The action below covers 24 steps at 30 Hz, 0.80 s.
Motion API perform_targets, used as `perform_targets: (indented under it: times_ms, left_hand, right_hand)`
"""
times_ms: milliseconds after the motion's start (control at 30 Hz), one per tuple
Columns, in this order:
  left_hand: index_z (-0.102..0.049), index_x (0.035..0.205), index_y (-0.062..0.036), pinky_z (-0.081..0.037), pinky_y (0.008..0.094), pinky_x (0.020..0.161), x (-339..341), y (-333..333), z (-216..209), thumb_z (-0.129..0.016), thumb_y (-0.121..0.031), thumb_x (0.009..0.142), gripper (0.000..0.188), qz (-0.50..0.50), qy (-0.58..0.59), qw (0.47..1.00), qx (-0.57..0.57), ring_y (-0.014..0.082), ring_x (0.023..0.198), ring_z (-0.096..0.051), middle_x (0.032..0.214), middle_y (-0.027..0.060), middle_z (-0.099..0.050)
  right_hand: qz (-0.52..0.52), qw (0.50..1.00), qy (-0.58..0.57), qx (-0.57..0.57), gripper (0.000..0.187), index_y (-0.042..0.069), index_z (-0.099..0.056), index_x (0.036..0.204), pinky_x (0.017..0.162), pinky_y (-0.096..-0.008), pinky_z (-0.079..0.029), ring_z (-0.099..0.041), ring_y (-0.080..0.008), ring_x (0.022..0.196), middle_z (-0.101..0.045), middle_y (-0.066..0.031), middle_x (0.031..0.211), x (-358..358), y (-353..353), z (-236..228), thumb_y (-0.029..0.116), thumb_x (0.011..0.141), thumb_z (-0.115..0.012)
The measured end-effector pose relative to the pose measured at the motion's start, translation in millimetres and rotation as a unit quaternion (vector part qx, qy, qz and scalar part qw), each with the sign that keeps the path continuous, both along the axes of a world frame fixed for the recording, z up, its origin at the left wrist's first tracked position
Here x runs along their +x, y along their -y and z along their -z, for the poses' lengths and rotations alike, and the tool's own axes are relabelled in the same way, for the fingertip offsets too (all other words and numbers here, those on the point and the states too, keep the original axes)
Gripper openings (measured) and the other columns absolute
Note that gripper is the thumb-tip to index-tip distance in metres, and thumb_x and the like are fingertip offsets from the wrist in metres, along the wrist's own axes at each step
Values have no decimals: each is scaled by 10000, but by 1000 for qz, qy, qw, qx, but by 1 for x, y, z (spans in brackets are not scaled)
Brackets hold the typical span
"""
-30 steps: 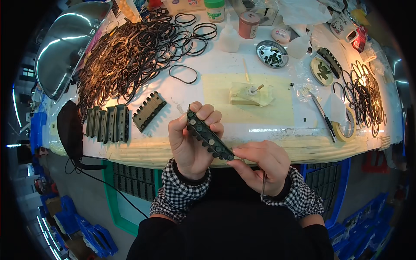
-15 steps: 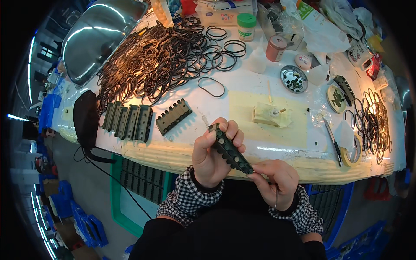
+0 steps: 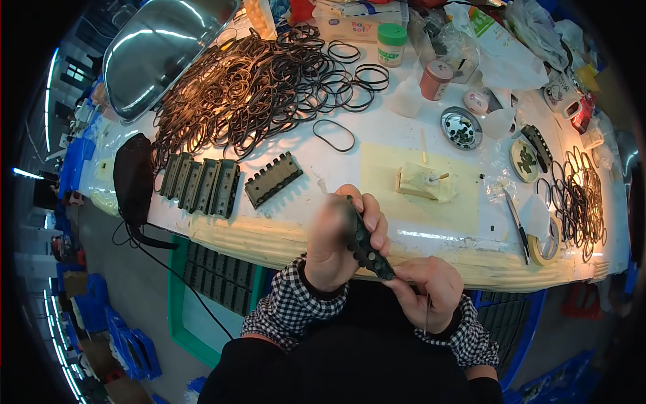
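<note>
Holding a dark green toothed piece (image 3: 368, 256) in the left grip (image 3: 328, 250), closed around it at the near edge of the surface (image 3: 484, 240). Touching its lower end with the right grip's pinched fingertips; closed there (image 3: 432, 289) also on a thin metal tool (image 3: 428, 311). Showing coloured lettering on the pale box (image 3: 336, 28) behind, a printed label on the green-lidded jar (image 3: 390, 52), dark marks on the red tin (image 3: 436, 82).
</note>
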<state>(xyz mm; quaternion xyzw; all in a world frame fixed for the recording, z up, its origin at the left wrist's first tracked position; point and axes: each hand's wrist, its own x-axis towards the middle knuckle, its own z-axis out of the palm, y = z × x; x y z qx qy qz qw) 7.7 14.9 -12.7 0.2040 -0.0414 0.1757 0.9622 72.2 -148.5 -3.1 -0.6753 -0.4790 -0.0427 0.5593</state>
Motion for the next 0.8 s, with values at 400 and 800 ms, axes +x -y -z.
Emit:
perform_targets:
  times_ms: [400,800]
  left_hand:
    - [-441,970,-85,-508,350,668,-2,-3,-8,-558,-306,900,259,-5,-13,999,52,195,747,-534,871,70,-480]
    - [-464,947,-7,-551,346,693,-6,0,-17,-604,-191,872,243,-129,-74,935,323,210,704,-611,854,137,-561]
  right_hand:
    - [-2,1000,8,-7,218,40,-673,832,498,-274,-452,-625,-194,552,-672,-70,713,-2,-2,2,76,691,-835]
    - [-38,996,-42,-71,205,4,-666,890,583,-310,-524,-660,-246,672,-668,-121,807,13,4,-29,58,733,-788]
